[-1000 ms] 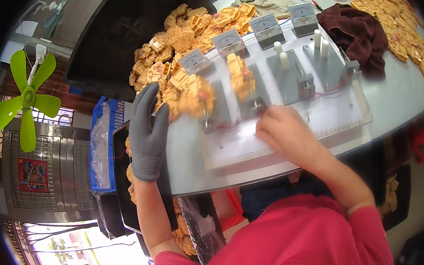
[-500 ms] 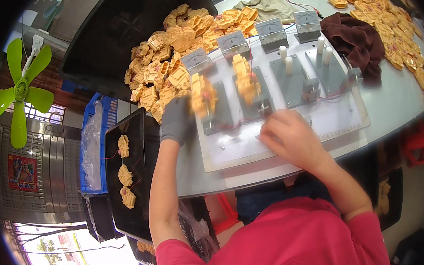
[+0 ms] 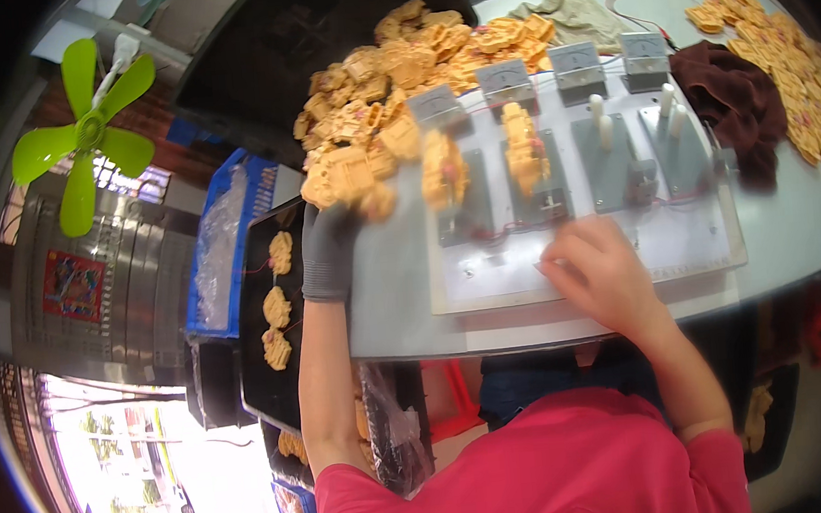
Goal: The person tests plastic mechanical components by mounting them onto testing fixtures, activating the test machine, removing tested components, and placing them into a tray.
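Note:
My left hand (image 3: 329,248), in a grey glove, is at the near edge of a heap of yellow plastic parts (image 3: 346,170). A motion-blurred yellow plastic part (image 3: 377,202) is at its fingertips and appears gripped; the fingers are smeared. My bare right hand (image 3: 600,268) is over the front of the white board (image 3: 499,283), fingers curled and thumb and forefinger together; what they pinch is too small to make out. One yellow part (image 3: 443,169) stands on the leftmost grey fixture (image 3: 466,223), another (image 3: 524,149) on the second.
Meters (image 3: 505,82) line the board's back. White posts (image 3: 605,125) rise from the right fixtures. A brown cloth (image 3: 734,101) and more yellow parts (image 3: 782,73) lie right. Left are a black tray (image 3: 259,350) holding several parts, a blue crate (image 3: 213,301) and a green fan (image 3: 89,132).
The whole view has shifted. My left hand has moved left, away from the leftmost fixture, to the heap's near edge. My right hand stays by the board's front, its fingers more curled.

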Available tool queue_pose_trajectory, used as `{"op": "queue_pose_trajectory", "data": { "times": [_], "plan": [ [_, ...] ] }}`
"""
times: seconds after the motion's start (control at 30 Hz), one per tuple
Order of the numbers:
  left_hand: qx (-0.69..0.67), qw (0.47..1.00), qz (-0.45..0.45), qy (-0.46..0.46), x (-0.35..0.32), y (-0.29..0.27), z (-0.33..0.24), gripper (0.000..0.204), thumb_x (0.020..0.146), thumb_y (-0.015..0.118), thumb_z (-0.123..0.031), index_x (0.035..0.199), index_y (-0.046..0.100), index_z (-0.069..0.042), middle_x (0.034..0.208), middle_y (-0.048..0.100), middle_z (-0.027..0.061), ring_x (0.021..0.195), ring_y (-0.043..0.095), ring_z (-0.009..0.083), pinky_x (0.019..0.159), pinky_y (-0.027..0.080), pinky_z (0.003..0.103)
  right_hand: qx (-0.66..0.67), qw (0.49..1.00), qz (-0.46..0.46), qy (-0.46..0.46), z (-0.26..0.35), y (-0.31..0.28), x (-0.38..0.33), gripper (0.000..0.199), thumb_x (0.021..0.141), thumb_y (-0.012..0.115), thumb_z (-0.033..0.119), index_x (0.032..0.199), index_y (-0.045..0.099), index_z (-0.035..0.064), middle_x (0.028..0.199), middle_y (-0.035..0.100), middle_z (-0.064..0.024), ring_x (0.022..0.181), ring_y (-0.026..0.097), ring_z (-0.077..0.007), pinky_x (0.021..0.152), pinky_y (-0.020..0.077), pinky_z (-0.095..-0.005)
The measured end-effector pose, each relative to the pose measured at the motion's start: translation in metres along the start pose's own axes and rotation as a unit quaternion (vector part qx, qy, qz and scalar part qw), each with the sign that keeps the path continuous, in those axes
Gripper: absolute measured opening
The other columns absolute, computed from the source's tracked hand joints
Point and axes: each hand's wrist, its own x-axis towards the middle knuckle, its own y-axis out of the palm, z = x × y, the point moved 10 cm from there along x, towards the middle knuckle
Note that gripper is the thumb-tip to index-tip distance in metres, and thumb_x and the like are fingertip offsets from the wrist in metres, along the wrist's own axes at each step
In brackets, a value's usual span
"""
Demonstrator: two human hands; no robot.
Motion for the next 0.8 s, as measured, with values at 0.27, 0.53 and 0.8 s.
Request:
{"op": "queue_pose_trajectory", "data": {
  "times": [0.27, 0.53, 0.8],
  "plan": [
    [-0.289, 0.943, 0.154, -0.057, -0.049, 0.116, -0.066, 0.054, 0.093, 0.072, -0.030, 0.139, 0.054, -0.009, 0.130, 0.063, 0.0121, 0.116, 0.063, 0.0274, 0.096, 0.056, 0.044, 0.146, 0.983, -0.110, 0.006, -0.009, -0.078, -0.022, 0.015, 0.087, 0.070, 0.002, 0.101, 0.065, 0.0029, 0.102, 0.063, -0.0108, 0.097, 0.061, -0.0240, 0.091, 0.0461, -0.0327],
    [-0.031, 0.965, 0.255, -0.049, -0.045, 0.236, -0.053, 0.056, 0.100, 0.060, -0.045, 0.140, 0.052, -0.007, 0.120, 0.063, 0.0138, 0.106, 0.064, 0.0248, 0.072, 0.059, 0.034, -0.026, 0.924, -0.319, 0.207, -0.096, -0.180, -0.061, 0.033, 0.100, 0.065, 0.015, 0.130, 0.057, 0.0024, 0.114, 0.059, -0.0036, 0.099, 0.055, -0.0108, 0.086, 0.0434, -0.0269],
    [-0.304, 0.885, 0.231, -0.265, -0.034, 0.283, -0.015, 0.055, 0.100, 0.063, -0.042, 0.137, 0.053, -0.003, 0.121, 0.063, 0.0142, 0.104, 0.065, 0.0237, 0.079, 0.059, 0.034, 0.009, 0.938, -0.282, 0.200, -0.106, -0.171, -0.058, 0.026, 0.099, 0.067, 0.019, 0.120, 0.063, 0.0032, 0.100, 0.060, -0.0039, 0.085, 0.055, -0.0123, 0.077, 0.0462, -0.0276]
  ]
}}
